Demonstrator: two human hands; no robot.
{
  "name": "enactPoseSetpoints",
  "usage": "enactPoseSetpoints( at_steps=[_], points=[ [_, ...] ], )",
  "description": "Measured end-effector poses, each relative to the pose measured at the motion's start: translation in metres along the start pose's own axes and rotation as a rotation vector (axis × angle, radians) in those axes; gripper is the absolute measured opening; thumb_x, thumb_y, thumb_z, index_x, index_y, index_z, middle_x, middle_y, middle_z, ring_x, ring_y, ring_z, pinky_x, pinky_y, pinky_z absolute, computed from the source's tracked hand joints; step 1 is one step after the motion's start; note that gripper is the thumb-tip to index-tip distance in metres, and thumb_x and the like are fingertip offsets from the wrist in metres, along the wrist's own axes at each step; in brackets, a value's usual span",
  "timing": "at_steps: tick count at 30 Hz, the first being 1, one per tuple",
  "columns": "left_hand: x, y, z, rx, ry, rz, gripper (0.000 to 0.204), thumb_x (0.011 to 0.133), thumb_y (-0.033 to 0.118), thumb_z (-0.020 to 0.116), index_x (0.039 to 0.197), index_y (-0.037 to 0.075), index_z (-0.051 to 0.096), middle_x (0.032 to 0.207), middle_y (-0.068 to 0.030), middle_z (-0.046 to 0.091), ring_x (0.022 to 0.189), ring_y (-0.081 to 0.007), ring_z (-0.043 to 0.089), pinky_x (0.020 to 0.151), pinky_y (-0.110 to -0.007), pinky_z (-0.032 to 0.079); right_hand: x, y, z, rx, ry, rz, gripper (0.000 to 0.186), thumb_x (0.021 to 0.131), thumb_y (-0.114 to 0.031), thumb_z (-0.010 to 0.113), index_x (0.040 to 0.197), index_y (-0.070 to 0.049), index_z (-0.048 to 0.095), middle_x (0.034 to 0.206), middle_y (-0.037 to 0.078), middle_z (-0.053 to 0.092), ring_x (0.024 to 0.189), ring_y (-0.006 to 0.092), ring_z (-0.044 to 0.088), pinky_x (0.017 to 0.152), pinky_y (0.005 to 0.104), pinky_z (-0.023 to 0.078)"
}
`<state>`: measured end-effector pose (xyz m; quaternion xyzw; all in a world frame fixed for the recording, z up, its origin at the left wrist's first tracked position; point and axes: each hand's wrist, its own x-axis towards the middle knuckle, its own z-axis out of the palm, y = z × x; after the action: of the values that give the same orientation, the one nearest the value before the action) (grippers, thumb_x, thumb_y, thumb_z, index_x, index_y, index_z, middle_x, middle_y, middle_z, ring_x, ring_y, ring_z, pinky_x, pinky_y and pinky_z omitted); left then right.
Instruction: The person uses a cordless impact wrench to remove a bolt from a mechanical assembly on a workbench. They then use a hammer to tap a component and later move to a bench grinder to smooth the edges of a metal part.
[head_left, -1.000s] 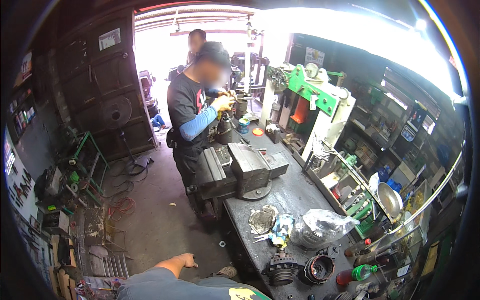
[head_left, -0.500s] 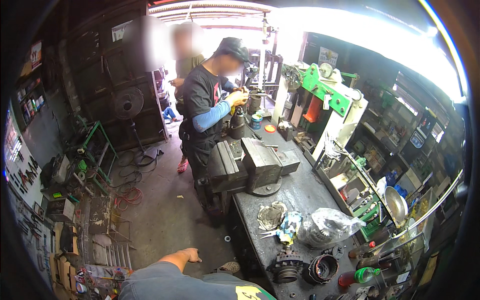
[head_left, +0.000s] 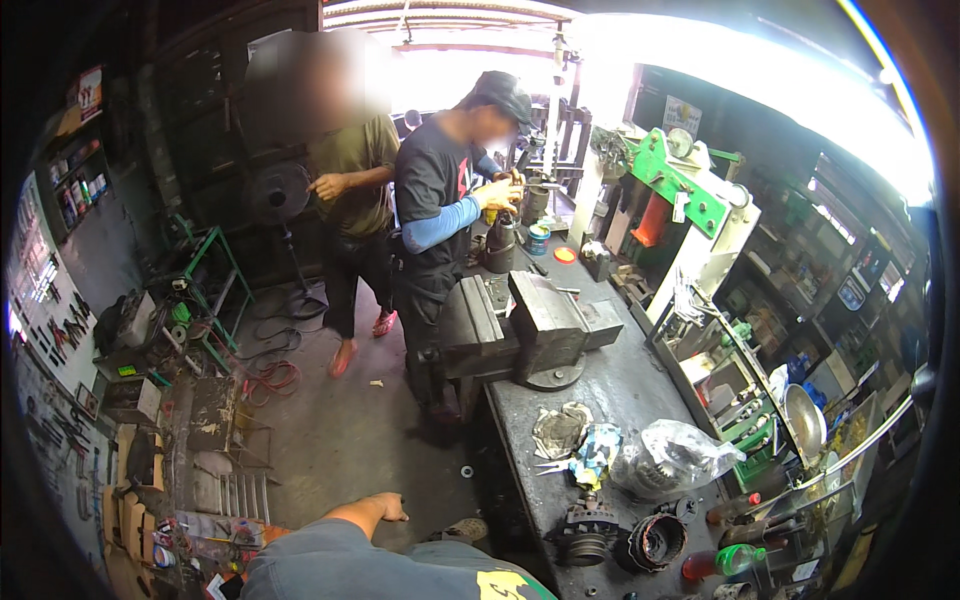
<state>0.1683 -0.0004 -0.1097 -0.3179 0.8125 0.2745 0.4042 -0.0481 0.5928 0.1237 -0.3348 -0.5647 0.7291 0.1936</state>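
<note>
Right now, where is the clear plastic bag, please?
In the head view, the clear plastic bag is right of centre, on the workbench, just right of the blue-and-white cloth and pictured above the dark ring-shaped part.

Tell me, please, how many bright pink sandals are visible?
2, both on the olive-shirted person: nearer sandal at left, farther sandal at right; others may be hidden in shadow.

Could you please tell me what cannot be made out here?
In the head view:
- Wearer's visible hand: palm, turned away.
- Footwear: partly hidden by the grey shirt.
- Grey shirt: cut off by the lower edge.
- Clear bag: contents obscured by crumpled plastic.
- Blue-sleeved co-worker's hands: held item too small to identify.
</note>
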Motion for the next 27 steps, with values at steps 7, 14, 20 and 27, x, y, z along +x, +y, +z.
enactPoseSetpoints(
  at_steps=[7,14,20,27],
  points=[
    [-0.005,-0.012,0.003,-0.011,0.001,0.004,0.087,0.096,0.054,0.072,0.162,0.004,0.046,0.165,-0.0205,0.047,0.152,-0.0388,0.046,0.126,-0.048,0.037,-0.003,0.012,0.01,-0.029,-0.033,0.031,0.082,0.102,-0.071,0.048,0.159,-0.012,0.046,0.16,0.015,0.051,0.141,0.0357,0.052,0.112,0.0527,0.045],
    [0.003,-0.015,0.001,0.008,0.04,0.024,0.088,0.093,0.057,0.074,0.159,0.005,0.05,0.163,-0.0204,0.051,0.15,-0.0374,0.048,0.125,-0.045,0.04,-0.001,0.028,-0.032,-0.027,0.051,0.037,0.084,0.103,-0.074,0.045,0.16,-0.012,0.044,0.162,0.015,0.048,0.142,0.0357,0.05,0.113,0.0529,0.043],
    [0.0,-0.013,0.002,0.054,0.072,0.07,0.088,0.09,0.055,0.08,0.155,0.002,0.053,0.152,-0.0237,0.06,0.142,-0.0355,0.058,0.119,-0.041,0.046,-0.021,0.063,-0.077,-0.156,0.072,0.131,0.086,0.104,-0.075,0.044,0.161,-0.01,0.042,0.165,0.017,0.043,0.143,0.0351,0.047,0.114,0.053,0.042],
    [-0.01,0.003,0.002,0.067,-0.013,0.054,0.086,0.091,0.049,0.081,0.154,-0.002,0.053,0.141,-0.0253,0.068,0.135,-0.0348,0.064,0.116,-0.04,0.048,-0.046,0.12,-0.102,-0.573,-0.124,0.129,0.034,0.106,-0.041,0.065,0.109,-0.007,0.071,0.078,0.0,0.063,0.056,0.0098,0.053,0.051,0.0276,0.045]
  ],
)
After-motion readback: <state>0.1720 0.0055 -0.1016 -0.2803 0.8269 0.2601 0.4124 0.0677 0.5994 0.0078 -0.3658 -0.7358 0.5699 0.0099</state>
